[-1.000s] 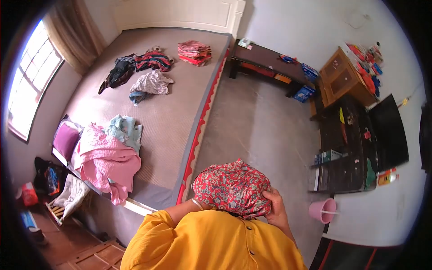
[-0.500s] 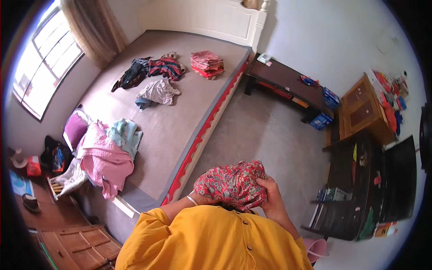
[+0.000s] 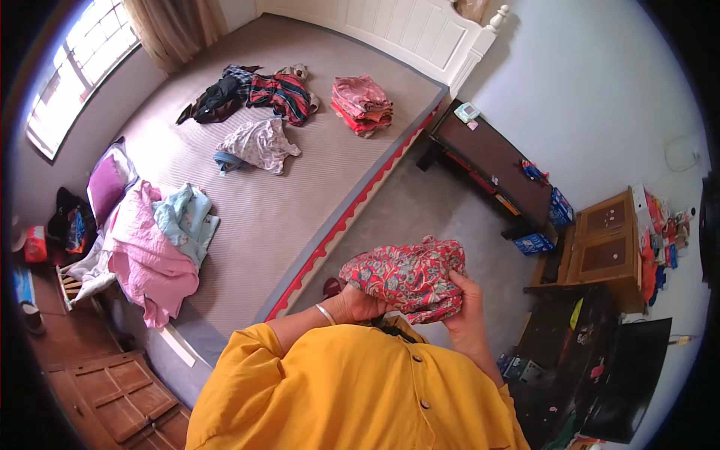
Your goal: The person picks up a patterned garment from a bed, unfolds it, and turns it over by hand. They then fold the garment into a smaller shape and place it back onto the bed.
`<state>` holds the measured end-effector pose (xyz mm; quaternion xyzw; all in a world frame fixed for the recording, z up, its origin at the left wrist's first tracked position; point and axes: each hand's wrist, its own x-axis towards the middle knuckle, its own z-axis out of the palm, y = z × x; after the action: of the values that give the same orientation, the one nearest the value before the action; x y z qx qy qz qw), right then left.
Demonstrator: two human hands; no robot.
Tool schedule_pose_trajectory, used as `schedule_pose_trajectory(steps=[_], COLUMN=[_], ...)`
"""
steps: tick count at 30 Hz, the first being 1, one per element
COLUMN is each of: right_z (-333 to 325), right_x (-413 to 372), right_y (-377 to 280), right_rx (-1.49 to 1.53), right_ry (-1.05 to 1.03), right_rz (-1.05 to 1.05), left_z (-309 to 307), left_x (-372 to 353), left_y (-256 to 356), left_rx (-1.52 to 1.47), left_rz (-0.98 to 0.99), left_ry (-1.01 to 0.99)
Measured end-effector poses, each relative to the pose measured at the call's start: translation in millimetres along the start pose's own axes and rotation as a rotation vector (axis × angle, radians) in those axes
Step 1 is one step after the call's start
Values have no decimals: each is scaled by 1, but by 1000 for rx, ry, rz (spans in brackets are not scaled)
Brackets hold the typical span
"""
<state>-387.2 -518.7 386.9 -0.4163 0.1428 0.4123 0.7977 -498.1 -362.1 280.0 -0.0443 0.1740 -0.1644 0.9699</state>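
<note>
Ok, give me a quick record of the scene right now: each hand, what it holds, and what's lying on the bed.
left hand: closed on the red patterned cloth, bangle on the wrist
right hand: fingers closed on the cloth's right side
cloth state: bunched, held in front of the yellow shirt
bed: folded stack, pale loose garment, dark and striped heap, pink blanket
beside bed: dark bench, wooden cabinet

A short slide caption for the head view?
Left hand and right hand hold a red cloth beside a bed with clothes.
</note>
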Motion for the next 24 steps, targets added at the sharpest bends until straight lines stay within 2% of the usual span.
schedule_pose_trajectory(steps=[3, 6, 7, 10, 11, 14, 15, 18, 19, 24], right_z=[-8, -9, -12, -10, -17, -18, -25, -34, -33, -29], right_x=[38, 74, 85, 116, 129, 165, 172, 206, 215, 260], right_y=[-20, -34, -38, -56, -64, -88, -89, -117, -126, -153], right_rx=[28, 37, 41, 18, 27, 62, 42, 47, 42, -51], right_ry=[16, -6, 5, 13, 2, -20, -73, -133, -127, -145], right_rz=[-16, -54, -51, -66, -43, 0, 21, 74, 85, 157], left_z=[33, 49, 47, 65, 66, 89, 87, 107, 108, 117], left_x=[21, 43, 48, 71, 80, 111, 115, 152, 161, 190], left_y=[40, 64, 72, 89, 97, 109, 110, 116, 118, 138], left_rx=[-68, 9, -35, 110, 85, 172, 230, 296, 262, 182], left_rz=[-42, 43, 49, 143, 116, 201, 273, 354, 371, 431], left_ry=[-54, 48, 25, 64, 31, 78, 155, 112, 178, 253])
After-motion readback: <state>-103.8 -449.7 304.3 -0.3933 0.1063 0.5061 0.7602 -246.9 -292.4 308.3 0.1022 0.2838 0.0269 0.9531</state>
